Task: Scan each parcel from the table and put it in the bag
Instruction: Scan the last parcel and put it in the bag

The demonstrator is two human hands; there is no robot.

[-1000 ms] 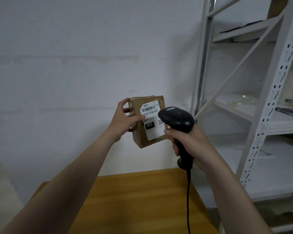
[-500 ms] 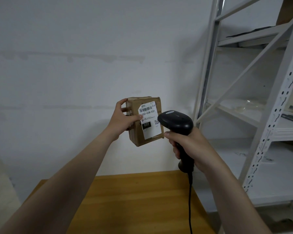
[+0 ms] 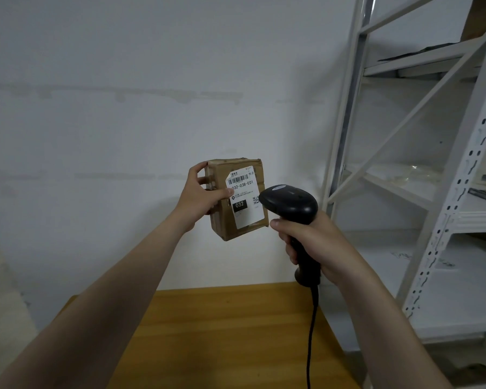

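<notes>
Cardboard parcel [image 3: 237, 202] is gripped by left hand [image 3: 199, 196], barcode scanner [image 3: 291, 204] by right hand [image 3: 312, 242]; scan underway, bagging pending, bag unseen.

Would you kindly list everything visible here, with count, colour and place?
parcel: one, brown cardboard with white label, held up before the wall
scanner: one, black, right of the parcel, head at the label
cable: one, black, hanging from the scanner's handle
table: one, yellow-brown wood, bottom centre
rack: one, white metal, right side
wall: one, white, behind
left hand: one, grips the parcel
right hand: one, grips the scanner
</notes>
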